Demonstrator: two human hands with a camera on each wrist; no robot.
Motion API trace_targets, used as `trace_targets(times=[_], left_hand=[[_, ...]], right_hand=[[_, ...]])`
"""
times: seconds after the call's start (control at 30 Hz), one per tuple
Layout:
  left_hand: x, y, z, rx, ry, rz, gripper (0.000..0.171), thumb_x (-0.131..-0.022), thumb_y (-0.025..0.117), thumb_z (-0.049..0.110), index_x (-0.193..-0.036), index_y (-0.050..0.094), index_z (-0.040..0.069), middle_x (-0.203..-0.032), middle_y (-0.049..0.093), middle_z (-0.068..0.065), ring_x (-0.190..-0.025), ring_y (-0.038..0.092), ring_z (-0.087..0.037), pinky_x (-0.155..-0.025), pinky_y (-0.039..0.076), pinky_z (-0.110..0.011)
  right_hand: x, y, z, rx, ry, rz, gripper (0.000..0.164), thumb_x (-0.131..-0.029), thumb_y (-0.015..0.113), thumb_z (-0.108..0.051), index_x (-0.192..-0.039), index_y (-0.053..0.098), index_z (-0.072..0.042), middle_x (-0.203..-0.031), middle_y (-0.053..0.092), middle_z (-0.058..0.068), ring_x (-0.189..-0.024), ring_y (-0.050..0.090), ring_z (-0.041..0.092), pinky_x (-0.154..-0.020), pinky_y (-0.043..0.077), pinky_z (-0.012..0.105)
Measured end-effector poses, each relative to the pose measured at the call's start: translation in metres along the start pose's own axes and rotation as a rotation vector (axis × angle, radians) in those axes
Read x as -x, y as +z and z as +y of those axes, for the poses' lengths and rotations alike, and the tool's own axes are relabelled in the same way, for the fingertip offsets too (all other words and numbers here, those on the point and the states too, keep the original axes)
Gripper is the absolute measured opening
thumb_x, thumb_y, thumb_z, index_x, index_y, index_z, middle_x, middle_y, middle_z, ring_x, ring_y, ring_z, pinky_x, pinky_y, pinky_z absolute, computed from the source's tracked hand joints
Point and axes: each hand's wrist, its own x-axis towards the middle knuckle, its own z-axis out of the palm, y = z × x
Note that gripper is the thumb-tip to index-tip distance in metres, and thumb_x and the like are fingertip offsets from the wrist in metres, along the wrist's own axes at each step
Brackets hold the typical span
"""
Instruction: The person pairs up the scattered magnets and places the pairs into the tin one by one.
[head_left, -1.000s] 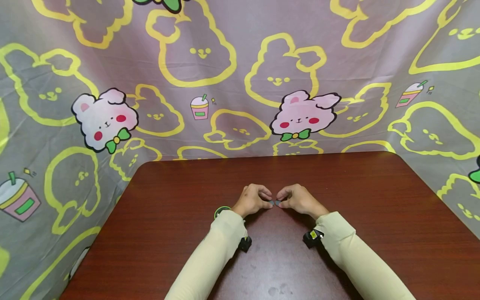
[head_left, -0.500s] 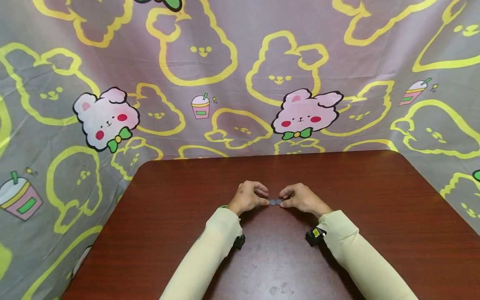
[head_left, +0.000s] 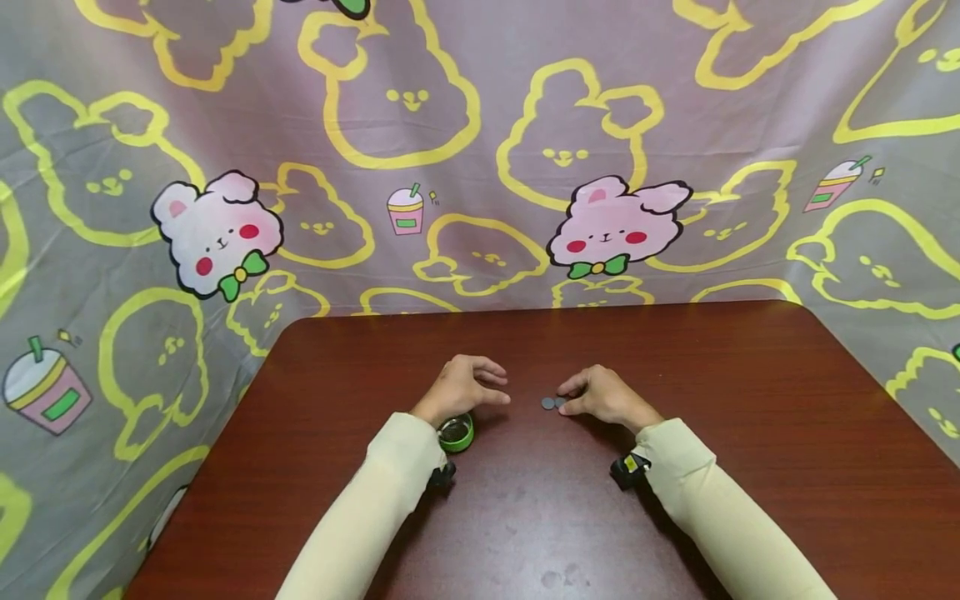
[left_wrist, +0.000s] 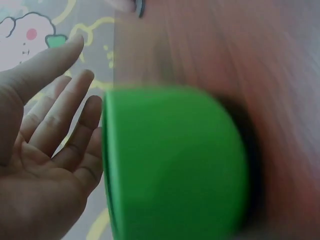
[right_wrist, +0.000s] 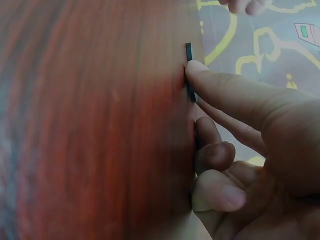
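Observation:
Two small flat grey discs lie side by side on the brown table: the left disc [head_left: 548, 403], and the right disc [head_left: 560, 402] at my right hand [head_left: 606, 398]. Thumb and forefinger of that hand pinch the right disc, seen edge-on as a thin dark strip [right_wrist: 191, 92] in the right wrist view. My left hand [head_left: 463, 388] is to the left of the discs, fingers spread and holding nothing. Close below its wrist stands a round green container [head_left: 457, 445] with an open top and dark contents; it looms large in the left wrist view.
The wooden table [head_left: 750, 400] reaches back to a patterned cloth [head_left: 465, 83] with cartoon bears, which hangs behind and at both sides. Each wrist wears a small black camera, such as the right camera [head_left: 628, 472].
My left hand has let go of the left disc and moved left, bringing the green container into fuller view. The right hand stays at its disc, and both discs now lie together.

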Motion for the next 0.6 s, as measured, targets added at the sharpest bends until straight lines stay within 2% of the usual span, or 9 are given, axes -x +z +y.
trace_targets(times=[0.13,0.27,0.4,0.6], left_hand=[[0.012,-0.011,-0.013,0.02,-0.02,0.007,0.04,-0.079,0.086,0.011,-0.115,0.071,0.003,-0.107,0.074,-0.004,-0.104,0.067,-0.021,-0.092,0.053,-0.04],[0.022,-0.021,-0.024,0.04,-0.01,0.016,0.042,-0.079,0.086,0.014,-0.116,0.071,0.001,-0.107,0.074,-0.007,-0.103,0.069,-0.021,-0.091,0.053,-0.04],[0.033,-0.031,-0.03,0.042,0.008,0.028,0.044,-0.079,0.086,0.013,-0.117,0.07,-0.001,-0.107,0.074,-0.009,-0.103,0.069,-0.022,-0.09,0.053,-0.039],[0.045,-0.039,-0.039,0.052,0.032,0.015,0.048,-0.079,0.086,0.013,-0.12,0.067,-0.003,-0.112,0.073,-0.014,-0.108,0.067,-0.027,-0.093,0.052,-0.041]], right_hand=[[0.0,0.0,-0.002,0.015,0.014,-0.002,0.022,-0.077,0.086,-0.008,-0.096,0.079,-0.002,-0.095,0.075,0.007,-0.097,0.063,0.023,-0.078,0.051,0.032],[0.0,0.001,-0.002,0.018,-0.011,-0.005,0.016,-0.077,0.085,-0.006,-0.09,0.078,-0.002,-0.087,0.074,0.004,-0.084,0.061,0.017,-0.072,0.049,0.03],[-0.001,0.001,-0.003,-0.006,-0.031,-0.006,0.015,-0.076,0.084,-0.003,-0.086,0.073,-0.002,-0.077,0.069,0.0,-0.074,0.059,0.012,-0.067,0.047,0.028],[-0.001,0.0,-0.005,-0.07,0.009,-0.035,0.015,-0.078,0.082,-0.001,-0.088,0.071,0.001,-0.075,0.069,0.002,-0.068,0.059,0.011,-0.062,0.047,0.027]])
